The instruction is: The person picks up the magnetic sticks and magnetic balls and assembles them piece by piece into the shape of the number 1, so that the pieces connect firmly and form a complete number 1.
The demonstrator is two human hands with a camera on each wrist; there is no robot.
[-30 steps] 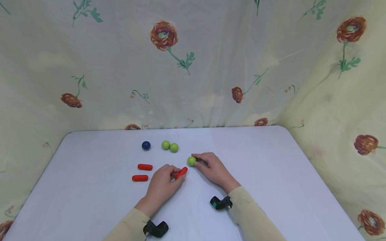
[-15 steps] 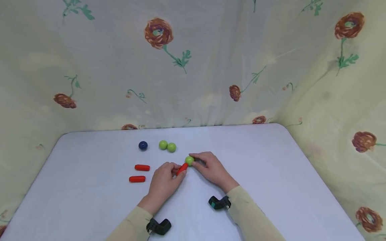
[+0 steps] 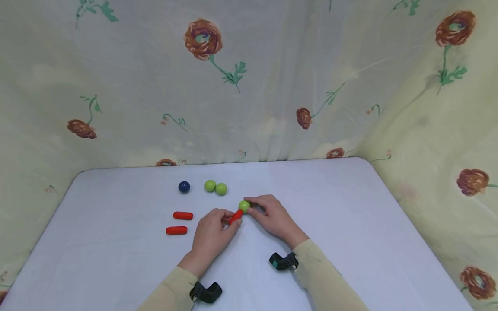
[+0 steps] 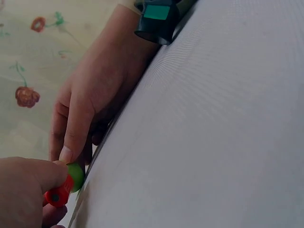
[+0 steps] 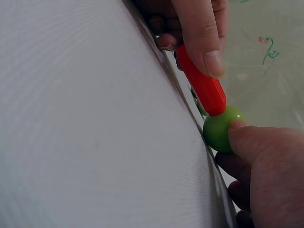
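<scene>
My left hand (image 3: 212, 231) pinches a short red rod (image 3: 235, 216) between thumb and fingers, tilted up towards the right. In the left wrist view the rod's near end shows a dark round spot (image 4: 55, 197). Thumb and fingers of my right hand (image 3: 276, 218) hold a glossy green ball (image 3: 244, 205) low at the tabletop. As the right wrist view shows, the ribbed red rod (image 5: 205, 88) meets the green ball (image 5: 218, 130) end-on. Part of the ball is hidden behind the right thumb.
Left of my hands lie two more red rods, one farther (image 3: 183, 215) and one nearer (image 3: 177, 230). Behind them sit a dark blue ball (image 3: 184, 186) and two green balls (image 3: 210, 185) side by side. Flowered cloth (image 3: 264, 77) hangs around the white table (image 3: 350, 207).
The red rod in my left hand has come up against the green ball; a gap showed between them a second ago. Both hands have stayed nearly still since. The head view has shifted slightly.
</scene>
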